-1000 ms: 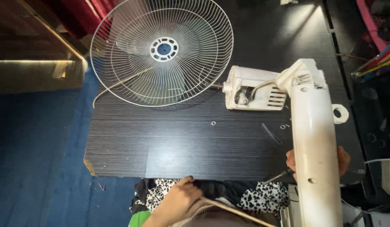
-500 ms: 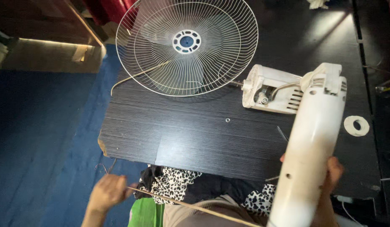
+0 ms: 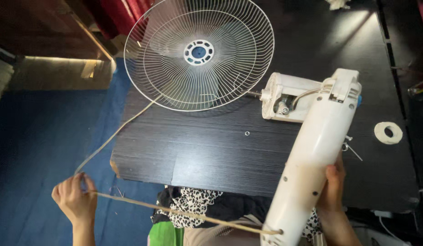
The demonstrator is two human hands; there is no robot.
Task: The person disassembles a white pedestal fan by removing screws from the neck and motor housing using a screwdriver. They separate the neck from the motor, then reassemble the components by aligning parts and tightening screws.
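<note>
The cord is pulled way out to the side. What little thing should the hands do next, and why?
Probably the left hand should bring the cord back toward the table. The cord is stretched out over the blue floor and loops under the fan guard, so it could snag. The right hand should likely just keep gripping the white fan neck steady.

Dim, sharp view; glare on dark tabletop (image 3: 357,41) upper right.

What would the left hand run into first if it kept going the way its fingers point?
The left hand, closed on the cord, points up and away over the blue floor. That way looks free; the wooden ledge lies farther along, though depth is unclear.
</note>
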